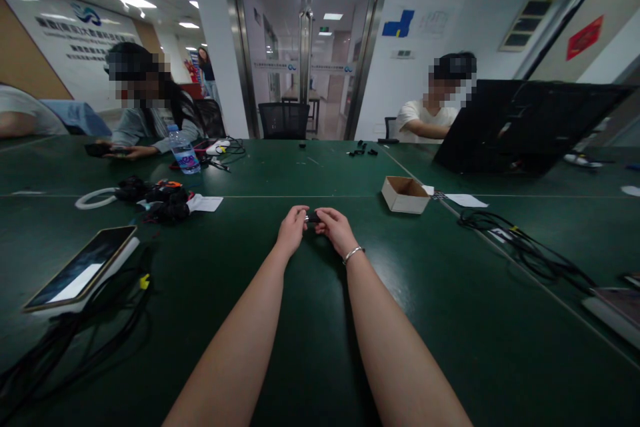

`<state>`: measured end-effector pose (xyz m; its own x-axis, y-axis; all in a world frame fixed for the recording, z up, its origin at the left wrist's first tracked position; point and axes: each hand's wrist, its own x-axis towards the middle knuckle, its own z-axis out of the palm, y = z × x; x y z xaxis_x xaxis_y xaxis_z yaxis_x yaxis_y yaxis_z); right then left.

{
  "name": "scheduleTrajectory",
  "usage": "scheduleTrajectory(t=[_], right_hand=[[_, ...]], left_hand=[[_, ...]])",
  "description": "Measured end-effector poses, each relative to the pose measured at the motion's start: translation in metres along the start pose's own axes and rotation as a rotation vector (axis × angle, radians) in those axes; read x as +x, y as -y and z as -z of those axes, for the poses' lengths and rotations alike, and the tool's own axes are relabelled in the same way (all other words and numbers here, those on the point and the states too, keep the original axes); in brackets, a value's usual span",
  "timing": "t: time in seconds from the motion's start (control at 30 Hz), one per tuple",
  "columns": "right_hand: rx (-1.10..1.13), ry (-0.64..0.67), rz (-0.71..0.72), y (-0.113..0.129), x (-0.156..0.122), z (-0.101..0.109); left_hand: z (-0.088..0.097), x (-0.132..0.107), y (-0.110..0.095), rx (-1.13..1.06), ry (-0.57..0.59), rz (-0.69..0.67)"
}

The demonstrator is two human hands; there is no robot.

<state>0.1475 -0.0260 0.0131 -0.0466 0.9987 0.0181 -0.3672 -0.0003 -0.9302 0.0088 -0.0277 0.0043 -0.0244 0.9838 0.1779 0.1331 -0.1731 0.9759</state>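
Both hands meet over the middle of the green table, with a small black stick with a silver end (313, 217), much like a USB stick, between them. My left hand (293, 230) is closed, fingertips pinching the silver end. The black end sits between the thumb and fingers of my right hand (337, 230), also closed; a silver bracelet (353, 254) circles that wrist. Fingers cover part of the stick, so I cannot tell whether it is one piece or two. To the right of the hands stands a small open cardboard box (404, 203).
A phone (85, 267) and black cables (100, 320) lie at left, near a bundle of black gear (167, 200) and a water bottle (184, 152). Small black pieces (363, 149) lie farther back. Coiled cables (525, 247) and a large black panel (520, 123) occupy the right. Two people sit opposite.
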Motion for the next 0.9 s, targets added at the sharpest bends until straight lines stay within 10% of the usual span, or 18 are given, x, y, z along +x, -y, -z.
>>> scheduleTrajectory(t=[0.9], right_hand=[[-0.006,-0.021,-0.022,0.0025,-0.0011,-0.0006]], left_hand=[[-0.0009,-0.0026,-0.0060,0.005,0.059,0.005]])
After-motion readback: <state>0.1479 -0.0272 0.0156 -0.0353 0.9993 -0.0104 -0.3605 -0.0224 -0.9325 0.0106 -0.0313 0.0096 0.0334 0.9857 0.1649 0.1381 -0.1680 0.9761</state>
